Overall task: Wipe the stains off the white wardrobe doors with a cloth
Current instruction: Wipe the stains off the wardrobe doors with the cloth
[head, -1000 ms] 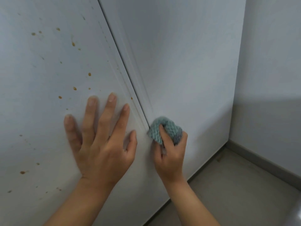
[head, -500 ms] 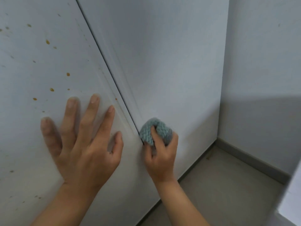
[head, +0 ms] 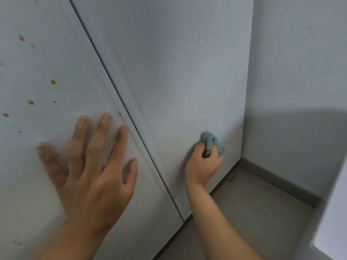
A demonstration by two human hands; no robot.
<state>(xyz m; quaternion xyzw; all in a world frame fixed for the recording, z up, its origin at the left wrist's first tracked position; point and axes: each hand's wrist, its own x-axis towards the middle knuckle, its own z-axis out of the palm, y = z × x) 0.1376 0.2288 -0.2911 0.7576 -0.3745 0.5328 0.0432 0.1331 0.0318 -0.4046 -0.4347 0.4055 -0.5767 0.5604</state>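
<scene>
Two white wardrobe doors fill the view, split by a dark slanted gap. The left door carries several small brown stains above and left of my left hand, which lies flat on it with fingers spread. My right hand grips a bunched teal cloth and holds it against the lower part of the right door, close to that door's right edge. No stains show on the right door.
A grey-white wall meets the wardrobe at the right, with a grey skirting board along its base. Beige floor lies below. A pale blurred edge intrudes at the lower right.
My right hand has carried the cloth from the gap between the doors rightward across the right door. My left hand stays flat on the left door; the view has shifted.
</scene>
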